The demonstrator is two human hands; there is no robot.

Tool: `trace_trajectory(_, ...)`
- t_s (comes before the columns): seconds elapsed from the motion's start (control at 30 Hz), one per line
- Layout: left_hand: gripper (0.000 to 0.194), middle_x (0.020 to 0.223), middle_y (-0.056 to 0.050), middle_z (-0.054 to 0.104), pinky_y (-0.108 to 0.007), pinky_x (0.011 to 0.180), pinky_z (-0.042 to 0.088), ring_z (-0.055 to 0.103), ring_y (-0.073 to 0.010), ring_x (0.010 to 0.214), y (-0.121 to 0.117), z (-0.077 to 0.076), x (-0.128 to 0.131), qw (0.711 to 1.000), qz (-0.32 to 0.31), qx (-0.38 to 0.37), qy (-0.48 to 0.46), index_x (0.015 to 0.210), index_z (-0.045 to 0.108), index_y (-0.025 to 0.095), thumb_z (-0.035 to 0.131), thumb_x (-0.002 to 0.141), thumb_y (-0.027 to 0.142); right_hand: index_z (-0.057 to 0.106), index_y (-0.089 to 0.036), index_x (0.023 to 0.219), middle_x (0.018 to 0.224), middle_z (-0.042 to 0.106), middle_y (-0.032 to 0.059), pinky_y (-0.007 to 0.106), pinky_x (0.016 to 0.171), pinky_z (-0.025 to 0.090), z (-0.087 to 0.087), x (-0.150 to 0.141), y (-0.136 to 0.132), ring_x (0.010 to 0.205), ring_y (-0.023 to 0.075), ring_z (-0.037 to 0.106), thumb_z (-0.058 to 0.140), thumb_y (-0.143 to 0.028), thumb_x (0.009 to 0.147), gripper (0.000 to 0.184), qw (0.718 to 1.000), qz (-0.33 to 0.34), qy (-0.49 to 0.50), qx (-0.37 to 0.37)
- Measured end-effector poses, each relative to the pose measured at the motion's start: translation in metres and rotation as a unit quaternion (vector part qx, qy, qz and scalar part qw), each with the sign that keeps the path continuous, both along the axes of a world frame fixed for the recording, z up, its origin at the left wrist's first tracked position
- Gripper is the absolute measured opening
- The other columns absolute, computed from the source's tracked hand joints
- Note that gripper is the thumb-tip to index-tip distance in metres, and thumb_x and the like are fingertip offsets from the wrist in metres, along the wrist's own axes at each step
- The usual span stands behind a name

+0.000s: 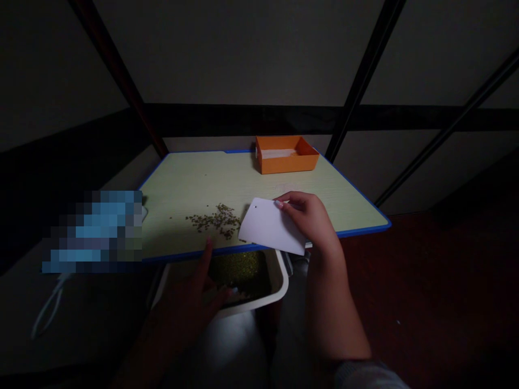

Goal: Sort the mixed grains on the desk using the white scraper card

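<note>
My right hand [305, 215] grips a white flat scraper-like card [272, 226] with a small hole near one corner. Its left edge stands on the table beside a scatter of small dark green-brown bits [219, 220]. Below the table's front edge, a white tub [280, 286] holds a heap of similar green bits [239, 270]. My left hand [198, 294] is in shadow over the tub's left side, thumb and a finger spread apart, with nothing seen in it. One fingertip reaches up to the table edge near the scattered bits.
An orange open box [287, 163] stands at the back right of the pale green table [190, 178], which has a blue rim. A blurred-out bluish object [97, 232] with a white strap lies at the left edge. Panelled doors rise close behind the table.
</note>
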State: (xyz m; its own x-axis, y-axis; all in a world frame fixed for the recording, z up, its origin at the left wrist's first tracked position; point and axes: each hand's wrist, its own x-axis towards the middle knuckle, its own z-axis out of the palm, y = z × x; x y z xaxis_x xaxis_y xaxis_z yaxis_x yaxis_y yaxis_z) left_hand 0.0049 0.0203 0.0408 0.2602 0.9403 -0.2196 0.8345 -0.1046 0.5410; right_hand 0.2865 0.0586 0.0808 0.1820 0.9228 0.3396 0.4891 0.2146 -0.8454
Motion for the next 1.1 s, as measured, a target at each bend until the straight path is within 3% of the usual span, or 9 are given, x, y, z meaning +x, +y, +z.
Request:
trace_trajectory(0.9,0.104,0.099,-0.005,0.075,-0.045,0.085,0.051,0.07,-0.0269,0.093,0.0,0.0,-0.002,1.0,0.004,-0.017,0.0,0.156,0.0,0.028,0.049,0.075,0.069,0.077,-0.023,0.087,0.095,0.081,0.0052,0.035,0.081,0.052,0.009,-0.011,-0.011,0.09,0.0212,0.072,0.064,-0.027,0.086,0.014,0.999,0.035,0.021,0.016)
trace_trajectory(1.03,0.101,0.096,-0.001,0.076,-0.044,0.083,0.052,0.071,-0.0255,0.091,0.001,-0.007,-0.006,1.0,0.008,-0.014,0.004,0.155,-0.001,0.034,0.047,0.075,0.072,0.077,-0.023,0.089,0.094,0.08,0.0048,0.032,0.072,0.052,0.014,-0.002,-0.021,0.085,0.0207,0.071,0.067,-0.029,0.084,0.013,0.995,-0.049,0.061,0.056)
trace_trajectory(1.1,0.1,0.098,0.0,0.077,-0.043,0.085,0.054,0.072,-0.0251,0.095,0.001,-0.011,-0.007,1.0,0.009,-0.01,0.005,0.155,0.0,0.036,0.047,0.075,0.073,0.074,-0.022,0.081,0.081,0.077,0.0036,0.03,0.062,0.049,0.016,0.003,-0.03,0.073,0.019,0.068,0.069,-0.032,0.084,0.011,0.989,-0.111,0.062,0.075)
